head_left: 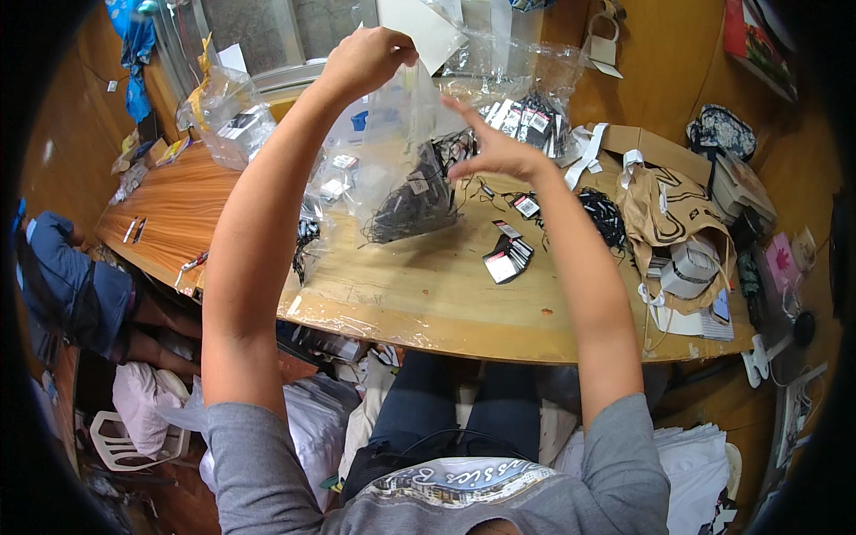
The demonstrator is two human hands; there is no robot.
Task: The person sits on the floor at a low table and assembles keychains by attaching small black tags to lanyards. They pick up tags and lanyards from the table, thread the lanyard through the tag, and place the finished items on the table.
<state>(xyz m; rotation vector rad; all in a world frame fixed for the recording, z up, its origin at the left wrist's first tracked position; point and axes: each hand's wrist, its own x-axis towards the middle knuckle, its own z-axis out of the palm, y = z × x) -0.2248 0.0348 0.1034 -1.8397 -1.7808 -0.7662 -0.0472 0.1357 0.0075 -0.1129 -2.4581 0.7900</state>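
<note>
The left hand (373, 61) pinches the top of a clear plastic bag (388, 147) of black cords (412, 207); right of the bag, the right hand (501, 153) spreads its fingers wide, apparently not gripping. Held one-handed, the bag could tip, spilling cords onto the tabletop (383, 299) beneath it.

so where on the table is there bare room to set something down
The front strip of the table, between the fanned tags and the near edge. Also the striped left section, between the two small dark strips and the left forearm. It's crowded at the back, around the held-up clear bag, and right, by the brown paper bag.
</note>
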